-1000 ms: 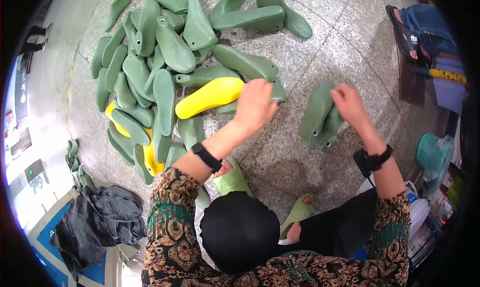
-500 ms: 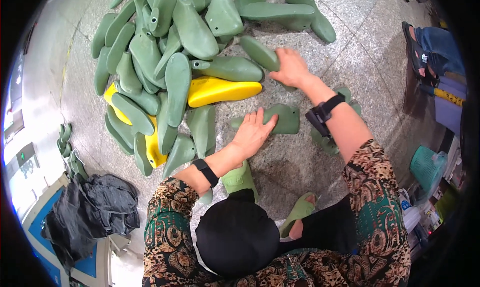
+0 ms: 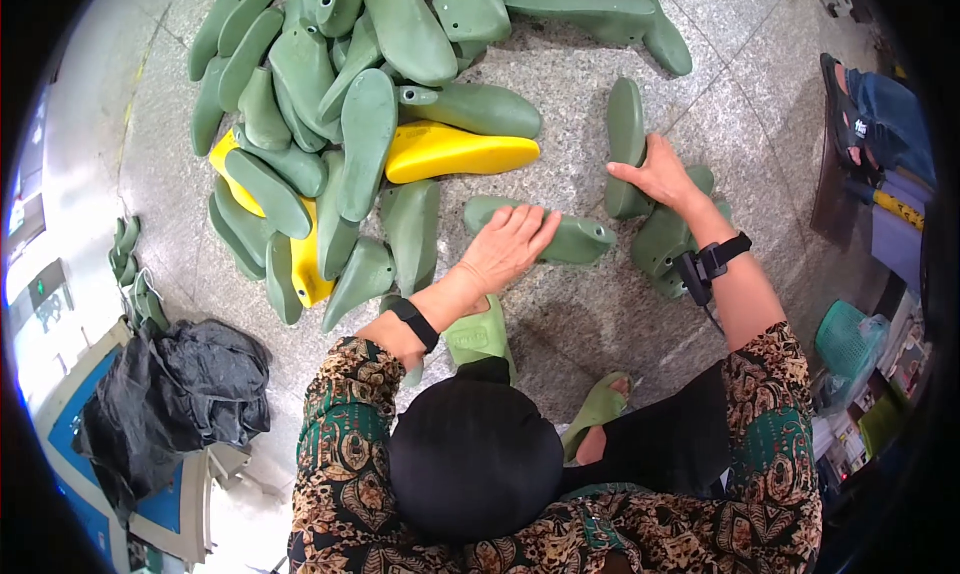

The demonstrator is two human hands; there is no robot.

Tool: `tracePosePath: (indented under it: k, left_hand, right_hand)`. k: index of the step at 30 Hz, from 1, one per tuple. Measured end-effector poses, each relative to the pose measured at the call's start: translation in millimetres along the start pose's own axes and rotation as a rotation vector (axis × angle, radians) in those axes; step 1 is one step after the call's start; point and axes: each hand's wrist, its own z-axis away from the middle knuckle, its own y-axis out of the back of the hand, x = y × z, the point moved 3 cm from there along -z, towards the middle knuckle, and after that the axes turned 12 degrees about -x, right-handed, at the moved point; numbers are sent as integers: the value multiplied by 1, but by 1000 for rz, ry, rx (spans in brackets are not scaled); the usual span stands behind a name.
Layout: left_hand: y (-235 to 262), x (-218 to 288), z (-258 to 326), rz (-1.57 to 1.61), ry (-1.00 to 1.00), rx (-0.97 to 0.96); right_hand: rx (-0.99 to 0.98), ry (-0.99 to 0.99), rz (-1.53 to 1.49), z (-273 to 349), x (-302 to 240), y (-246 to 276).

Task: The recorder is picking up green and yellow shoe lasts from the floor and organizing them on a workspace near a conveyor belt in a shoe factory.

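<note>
My left hand [image 3: 505, 246] lies over a green shoe last [image 3: 582, 242] on the stone floor, its fingers curled across the middle and hiding part of it. To the right, my right hand [image 3: 662, 177] grips the lower end of another green shoe last [image 3: 626, 114], thumb on one side and fingers on the other. Right beside that hand, a few more green lasts [image 3: 658, 246] lie close together, partly covered by my wrist. A big heap of green lasts [image 3: 405, 34] spreads at the far left. Among them are a yellow last [image 3: 462, 154] and another yellow last [image 3: 307, 264].
My feet, in light green slippers [image 3: 600, 409], are close below my hands. A black plastic bag [image 3: 185, 384] drapes over a blue-panelled frame at left. At right are another person's sandalled foot [image 3: 850, 124] and a teal basket [image 3: 842, 334].
My right hand has moved right and nearer, bringing its last from the heap's edge beside the lasts at right. The last under my left hand has been turned over.
</note>
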Motion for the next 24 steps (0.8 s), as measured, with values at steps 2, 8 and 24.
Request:
tracePosePath:
  k: [2,8,24]
  left_hand:
    - [0,-10,8,29,41,-26]
    - [1,-2,51,294,-35,-207]
    - [-17,33,11,279,-163,-115]
  right_hand:
    - [24,-34,-32,2,-6,-4]
    - [295,-63,273,3,-57,14]
    - [284,575,383,-30,-202,-88]
